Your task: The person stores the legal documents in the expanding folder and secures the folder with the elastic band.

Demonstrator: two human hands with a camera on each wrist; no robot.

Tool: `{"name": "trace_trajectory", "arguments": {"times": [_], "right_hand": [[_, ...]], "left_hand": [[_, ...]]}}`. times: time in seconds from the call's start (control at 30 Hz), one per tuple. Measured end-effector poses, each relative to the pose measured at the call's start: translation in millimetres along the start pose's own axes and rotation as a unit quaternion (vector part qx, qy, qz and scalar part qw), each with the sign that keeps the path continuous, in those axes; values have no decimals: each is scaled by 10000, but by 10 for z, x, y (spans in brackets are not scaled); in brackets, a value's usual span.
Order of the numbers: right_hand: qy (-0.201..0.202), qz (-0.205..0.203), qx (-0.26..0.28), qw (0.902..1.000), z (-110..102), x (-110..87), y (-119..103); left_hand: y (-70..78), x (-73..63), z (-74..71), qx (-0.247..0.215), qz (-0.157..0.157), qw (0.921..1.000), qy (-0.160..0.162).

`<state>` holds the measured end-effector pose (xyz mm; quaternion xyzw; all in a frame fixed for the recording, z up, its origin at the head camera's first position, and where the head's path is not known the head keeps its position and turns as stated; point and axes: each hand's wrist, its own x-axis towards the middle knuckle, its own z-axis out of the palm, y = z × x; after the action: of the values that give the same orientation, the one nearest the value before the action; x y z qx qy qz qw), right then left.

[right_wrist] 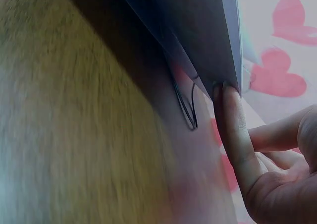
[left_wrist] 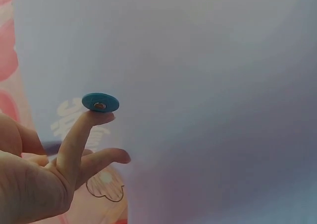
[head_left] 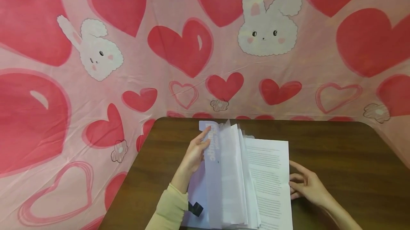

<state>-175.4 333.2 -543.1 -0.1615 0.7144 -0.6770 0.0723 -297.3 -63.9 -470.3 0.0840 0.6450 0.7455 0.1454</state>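
Observation:
A lavender plastic document folder [head_left: 214, 187] lies opened on the table with a thick stack of papers [head_left: 232, 176] fanned inside it. My left hand [head_left: 193, 153] grips the folder's flap near its upper left, thumb and index finger on its face. Close up in the left wrist view, one fingertip touches a round blue button [left_wrist: 100, 102] on the lavender sheet. On the right, a printed sheet [head_left: 269, 173] stands out from the stack. My right hand [head_left: 307, 185] pinches its right edge, where the paper kinks slightly. In the right wrist view, the fingertips [right_wrist: 230, 97] meet the paper's edge.
The dark brown wooden table [head_left: 352, 151] extends to both sides of the folder. Behind it hangs a pink cloth [head_left: 230, 62] with hearts and rabbits. A thin dark cord loop [right_wrist: 190, 112] shows below the papers in the right wrist view.

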Motion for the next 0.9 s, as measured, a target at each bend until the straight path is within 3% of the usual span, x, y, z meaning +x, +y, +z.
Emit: {"name": "trace_trajectory", "arguments": {"times": [0.23,0.53,0.9], "right_hand": [[131,-110,-299,9994,161,163,-52],[962,941,-651,9888,205,229,-187],[742,899,-356,9925,417,332,-155]], "left_hand": [[8,-31,14,0,8,9998,176],[30,-48,7,-33,-20,10000,2],[-6,-12,64,-147,-81,9998,-131]]}}
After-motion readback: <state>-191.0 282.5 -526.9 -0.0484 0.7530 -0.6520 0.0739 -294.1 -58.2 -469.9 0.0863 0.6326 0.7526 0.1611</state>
